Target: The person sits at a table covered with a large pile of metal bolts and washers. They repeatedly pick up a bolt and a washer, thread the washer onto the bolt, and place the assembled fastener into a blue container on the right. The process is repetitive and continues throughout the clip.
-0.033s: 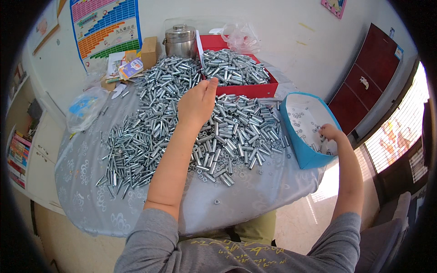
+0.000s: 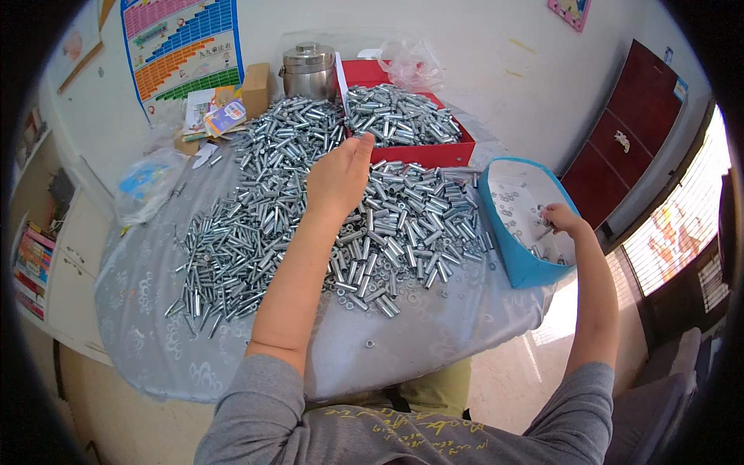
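Grey tablecloth [image 2: 434,333] under metal sleeves [image 2: 256,225]; white wall [image 2: 480,54].

— What can't you make out?
— The right hand [image 2: 561,219], at three o'clock in the blue bin [image 2: 518,260]: its fingertips pinch something too small to tell.
— And the left hand [image 2: 339,177]?
— Its palm faces away, hiding whichever metal sleeves [image 2: 256,225] lie beneath. The poster [image 2: 180,48] at eleven o'clock is cut off.

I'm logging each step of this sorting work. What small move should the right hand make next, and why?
Probably lift the right hand out of the blue bin: its fingers seem to pinch a small metal part, while the left hand hovers over the silver metal sleeves.
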The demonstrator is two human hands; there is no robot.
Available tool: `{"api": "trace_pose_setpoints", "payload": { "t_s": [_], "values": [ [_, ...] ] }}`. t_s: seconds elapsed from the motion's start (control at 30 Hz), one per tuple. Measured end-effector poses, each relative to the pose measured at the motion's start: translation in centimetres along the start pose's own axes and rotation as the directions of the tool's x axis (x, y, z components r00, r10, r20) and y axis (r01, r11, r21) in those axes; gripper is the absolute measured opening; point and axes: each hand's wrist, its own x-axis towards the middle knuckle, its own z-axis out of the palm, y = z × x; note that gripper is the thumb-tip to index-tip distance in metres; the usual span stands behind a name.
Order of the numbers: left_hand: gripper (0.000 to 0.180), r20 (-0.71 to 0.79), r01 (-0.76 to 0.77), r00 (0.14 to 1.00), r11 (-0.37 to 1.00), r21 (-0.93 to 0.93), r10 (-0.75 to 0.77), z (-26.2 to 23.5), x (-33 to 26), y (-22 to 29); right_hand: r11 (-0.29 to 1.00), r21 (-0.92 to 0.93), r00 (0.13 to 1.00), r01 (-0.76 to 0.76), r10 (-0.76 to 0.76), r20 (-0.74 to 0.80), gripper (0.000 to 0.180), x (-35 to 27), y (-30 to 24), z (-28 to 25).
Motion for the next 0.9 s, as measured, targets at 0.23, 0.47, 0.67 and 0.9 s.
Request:
{"api": "trace_pose_setpoints", "payload": {
  "t_s": [0.23,0.47,0.67,0.9],
  "values": [
    [0.058,0.003,-0.01,1.0,0.998,-0.055,0.01,0.1,-0.4,0.2,0.729,0.684,0.999,-0.018,-0.009,0.036,0.024,-2.2,-5.8,0.2],
    [0.055,0.051,0.006,0.999,0.999,-0.047,-0.004,0.5,-0.4,0.5,0.52,0.848,0.98,0.107,-0.2,-0.002,0.021,-1.4,-6.5,-0.1],
    [0.054,0.061,-0.008,0.998,0.998,-0.058,0.012,0.7,-0.8,0.6,0.563,0.819,0.987,0.11,-0.162,-0.021,0.025,-3.1,-8.3,-0.2],
    [0.054,0.077,-0.021,0.997,0.997,-0.075,0.027,0.8,-1.0,1.4,0.959,-0.15,0.88,0.24,-0.28,-0.384,0.031,2.0,-1.2,2.3]
  ]
}}
